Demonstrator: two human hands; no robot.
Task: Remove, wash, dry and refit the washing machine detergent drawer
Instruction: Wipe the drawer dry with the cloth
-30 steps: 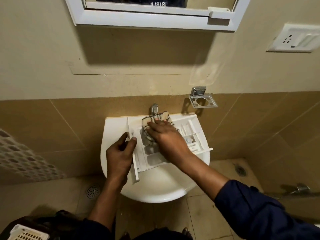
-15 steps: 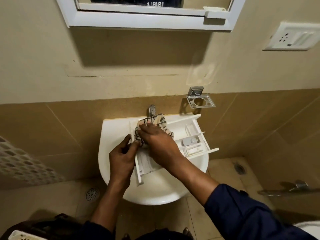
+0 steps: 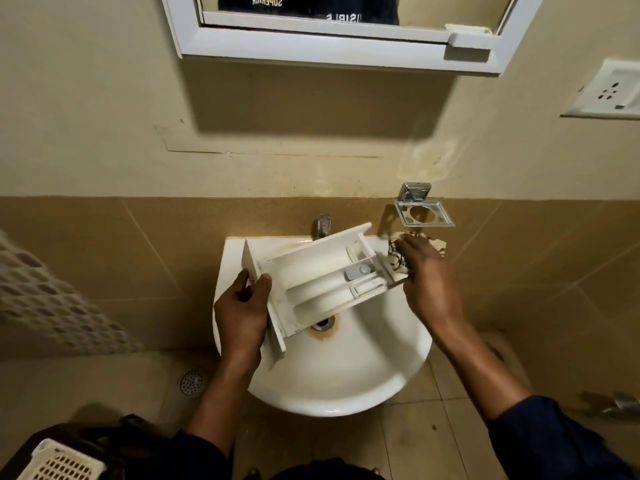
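Observation:
The white detergent drawer point(image 3: 322, 282) lies tilted across the white wash basin point(image 3: 346, 375), its open compartments facing up and its front panel at the left. My left hand point(image 3: 242, 313) grips that front panel, thumb on the inner side. My right hand point(image 3: 427, 271) is at the drawer's far right end, by the basin's back right corner, holding a crumpled cream cloth with dark stripes point(image 3: 398, 258). A grey insert point(image 3: 358, 271) sits in the drawer's right compartment.
A chrome tap point(image 3: 322, 226) stands behind the drawer. A metal holder point(image 3: 424, 213) is fixed to the wall just above my right hand. The basin drain point(image 3: 323, 323) shows rust stains. A mirror cabinet point(image 3: 339, 29) hangs overhead; a white laundry basket point(image 3: 62, 462) is at lower left.
My right hand has moved with the cloth from the drawer's left compartments to its right end, uncovering the compartments. The drawer has turned slightly in my left hand.

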